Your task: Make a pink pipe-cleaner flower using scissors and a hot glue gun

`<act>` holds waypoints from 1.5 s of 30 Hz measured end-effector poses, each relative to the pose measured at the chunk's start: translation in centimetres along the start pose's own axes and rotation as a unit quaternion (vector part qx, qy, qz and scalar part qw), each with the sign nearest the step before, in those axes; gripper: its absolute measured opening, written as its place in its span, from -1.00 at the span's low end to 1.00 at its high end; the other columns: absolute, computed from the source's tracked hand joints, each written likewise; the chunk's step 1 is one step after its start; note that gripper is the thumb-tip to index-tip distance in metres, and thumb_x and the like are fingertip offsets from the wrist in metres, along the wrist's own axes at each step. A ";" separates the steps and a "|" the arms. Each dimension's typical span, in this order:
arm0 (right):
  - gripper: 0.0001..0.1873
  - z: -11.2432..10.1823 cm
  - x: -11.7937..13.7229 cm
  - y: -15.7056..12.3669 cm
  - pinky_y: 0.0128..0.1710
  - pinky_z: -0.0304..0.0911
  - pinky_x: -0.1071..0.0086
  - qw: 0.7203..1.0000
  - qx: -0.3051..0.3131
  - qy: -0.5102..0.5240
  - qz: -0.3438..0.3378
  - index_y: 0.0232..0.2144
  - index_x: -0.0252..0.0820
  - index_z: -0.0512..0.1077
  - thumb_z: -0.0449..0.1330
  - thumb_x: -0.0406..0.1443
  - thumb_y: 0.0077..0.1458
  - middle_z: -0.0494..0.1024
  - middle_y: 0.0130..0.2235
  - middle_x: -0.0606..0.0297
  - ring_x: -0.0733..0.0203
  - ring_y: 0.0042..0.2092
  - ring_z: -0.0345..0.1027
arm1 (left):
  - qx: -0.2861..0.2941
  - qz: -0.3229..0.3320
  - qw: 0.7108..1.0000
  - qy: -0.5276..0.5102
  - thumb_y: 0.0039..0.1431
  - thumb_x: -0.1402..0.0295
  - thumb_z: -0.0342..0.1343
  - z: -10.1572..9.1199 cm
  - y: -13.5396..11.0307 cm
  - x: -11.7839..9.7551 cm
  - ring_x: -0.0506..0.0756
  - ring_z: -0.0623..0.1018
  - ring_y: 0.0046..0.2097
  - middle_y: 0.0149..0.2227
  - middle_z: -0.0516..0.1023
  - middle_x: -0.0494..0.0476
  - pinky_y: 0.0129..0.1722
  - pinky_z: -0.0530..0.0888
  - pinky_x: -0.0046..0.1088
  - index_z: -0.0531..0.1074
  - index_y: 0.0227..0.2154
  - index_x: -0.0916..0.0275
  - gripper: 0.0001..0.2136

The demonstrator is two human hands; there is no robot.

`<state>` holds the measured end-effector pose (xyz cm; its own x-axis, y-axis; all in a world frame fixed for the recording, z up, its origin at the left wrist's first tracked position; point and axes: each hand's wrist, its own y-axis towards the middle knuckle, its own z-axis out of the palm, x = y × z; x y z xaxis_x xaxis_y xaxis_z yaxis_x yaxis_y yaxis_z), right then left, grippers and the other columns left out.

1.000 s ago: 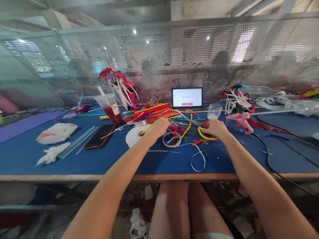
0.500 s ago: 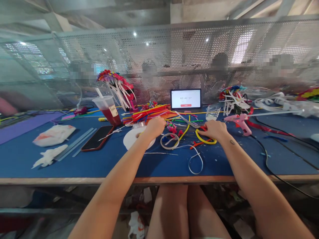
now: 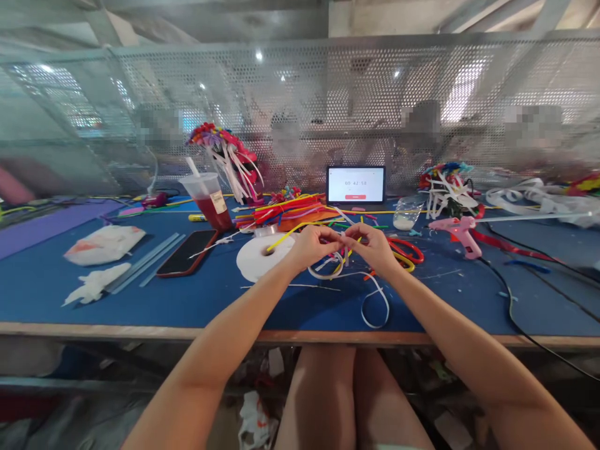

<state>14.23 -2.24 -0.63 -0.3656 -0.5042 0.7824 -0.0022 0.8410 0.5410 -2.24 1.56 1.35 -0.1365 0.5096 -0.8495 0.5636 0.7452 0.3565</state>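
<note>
My left hand (image 3: 313, 244) and my right hand (image 3: 370, 245) meet above the blue table (image 3: 210, 294), fingertips pinched together on a thin yellow pipe cleaner (image 3: 285, 235) that slants away to the left. Under the hands lie a tape ring (image 3: 325, 270) and a white ribbon loop (image 3: 375, 309). Red-handled scissors (image 3: 407, 248) and a yellow loop (image 3: 407, 262) lie just right of my right hand. A white ribbon spool (image 3: 257, 257) sits left of my left hand.
A pile of coloured pipe cleaners (image 3: 281, 212), a tablet showing a timer (image 3: 355, 184), a drink cup (image 3: 209, 201), a phone (image 3: 186, 253), a pink glue gun (image 3: 454, 230) with its cable, and decorated bundles stand on the table. A mesh screen (image 3: 328, 106) rises behind.
Both hands left the table surface and came together at the middle. My right hand drew left, away from the scissors and yellow loop; the yellow pipe cleaner is lifted.
</note>
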 end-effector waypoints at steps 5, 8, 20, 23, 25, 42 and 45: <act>-0.73 -0.6 -0.3 -0.1 -0.43 0.17 0.44 0.996 -0.041 0.074 0.026 -0.49 -0.17 0.38 0.25 -0.09 -0.08 0.40 -0.50 0.39 0.35 -0.45 0.24 | 0.080 0.012 0.989 0.121 -0.08 0.29 0.22 -1.0 -0.2 -0.8 0.04 0.51 -0.39 -0.44 0.59 0.09 -0.38 0.39 -0.48 0.57 -0.44 0.25 -0.85; -0.71 -1.2 -0.5 0.0 -0.46 0.16 0.46 0.989 -0.071 0.116 0.059 -0.50 -0.17 0.37 0.28 -0.08 -0.13 0.38 -0.51 0.41 0.38 -0.48 0.20 | 0.255 0.040 0.947 0.190 -0.12 0.35 0.24 -2.1 -0.4 -1.2 -0.01 0.47 -0.47 -0.52 0.56 0.00 -0.45 0.31 -0.53 0.57 -0.53 0.19 -0.94; -0.67 -2.0 -0.5 -0.2 -0.56 0.10 0.47 0.976 -0.098 0.160 0.111 -0.53 -0.17 0.37 0.33 -0.07 -0.23 0.45 -0.49 0.37 0.42 -0.55 0.13 | 0.315 0.066 0.847 0.422 -0.22 0.52 0.16 -0.3 -1.8 -1.8 0.02 0.40 -0.53 -0.57 0.46 0.01 -0.56 0.19 -0.46 0.49 -0.54 0.20 -0.88; -0.67 -2.0 -0.4 -0.2 -0.57 0.08 0.47 0.976 -0.092 0.164 0.106 -0.53 -0.17 0.39 0.33 -0.07 -0.23 0.47 -0.50 0.36 0.41 -0.55 0.12 | 0.307 0.044 0.853 0.420 -0.24 0.52 0.16 -0.2 -1.9 -2.0 0.03 0.40 -0.53 -0.59 0.44 0.00 -0.54 0.21 -0.45 0.49 -0.58 0.19 -0.89; -0.68 -2.0 -0.4 -0.2 -0.58 0.08 0.47 0.976 -0.095 0.167 0.105 -0.52 -0.17 0.40 0.33 -0.07 -0.23 0.48 -0.50 0.36 0.42 -0.56 0.12 | 0.307 0.036 0.855 0.416 -0.26 0.53 0.16 -0.2 -1.8 -2.0 0.03 0.41 -0.53 -0.61 0.43 -0.01 -0.54 0.22 -0.45 0.48 -0.62 0.19 -0.90; -0.78 -1.7 1.0 -1.3 -0.12 0.23 0.30 0.975 0.203 0.085 0.015 -0.49 -0.18 0.41 0.25 -0.14 -0.04 0.45 -0.17 0.21 0.14 -0.02 0.29 | 0.092 0.061 0.976 0.186 -0.10 0.39 0.16 -3.0 -0.5 -1.2 -0.04 0.43 -0.48 -0.51 0.53 0.05 -0.46 0.32 -0.53 0.54 -0.47 0.26 -0.89; -0.78 -1.1 0.9 -1.4 -0.25 0.24 0.34 0.977 0.209 0.023 -0.031 -0.48 -0.17 0.42 0.22 -0.13 0.00 0.41 -0.25 0.22 0.16 -0.14 0.31 | 0.067 0.065 0.982 0.163 -0.08 0.38 0.14 -2.4 -0.5 -1.0 -0.05 0.41 -0.48 -0.51 0.51 0.04 -0.46 0.33 -0.53 0.51 -0.46 0.27 -0.89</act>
<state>14.88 -4.05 -0.32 -0.3099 -0.5569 0.7706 -0.4068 0.8102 0.4219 -4.29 1.71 2.95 -0.2985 0.7233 -0.6227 0.6919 0.6133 0.3808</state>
